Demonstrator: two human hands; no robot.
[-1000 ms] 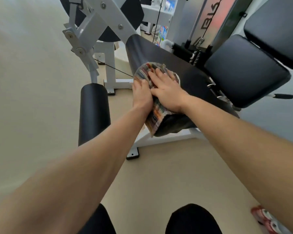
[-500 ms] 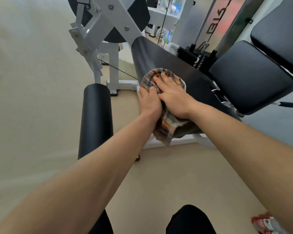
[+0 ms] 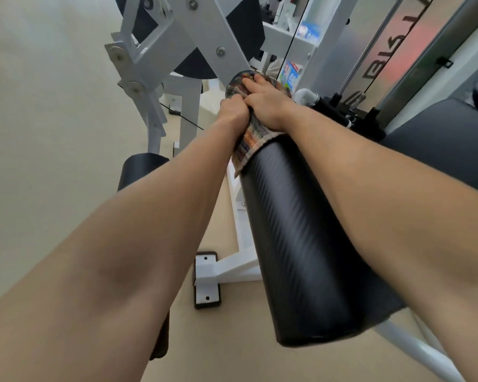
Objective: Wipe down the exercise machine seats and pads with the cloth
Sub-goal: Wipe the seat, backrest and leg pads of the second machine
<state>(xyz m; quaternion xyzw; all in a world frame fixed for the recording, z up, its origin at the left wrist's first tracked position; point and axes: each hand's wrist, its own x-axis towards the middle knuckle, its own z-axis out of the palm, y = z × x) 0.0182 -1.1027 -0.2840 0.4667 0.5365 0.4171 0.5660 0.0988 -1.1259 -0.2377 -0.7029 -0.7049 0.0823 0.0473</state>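
Observation:
A long black roller pad of the exercise machine runs from the lower right up to the centre. A multicoloured checked cloth is wrapped over its far end. My left hand grips the cloth on the pad's left side. My right hand lies flat on top of the cloth, fingers reaching over the pad's far end. A black seat pad sits to the right, partly behind my right forearm.
A second, lower black roller is at the left, mostly hidden by my left forearm. The white machine frame rises behind the pad, with a white foot plate on the beige floor. The weight stack and cables stand at the back right.
Both hands have slid the cloth along the roller pad to its far end. The near part of the pad now lies bare, and the camera has moved closer over it.

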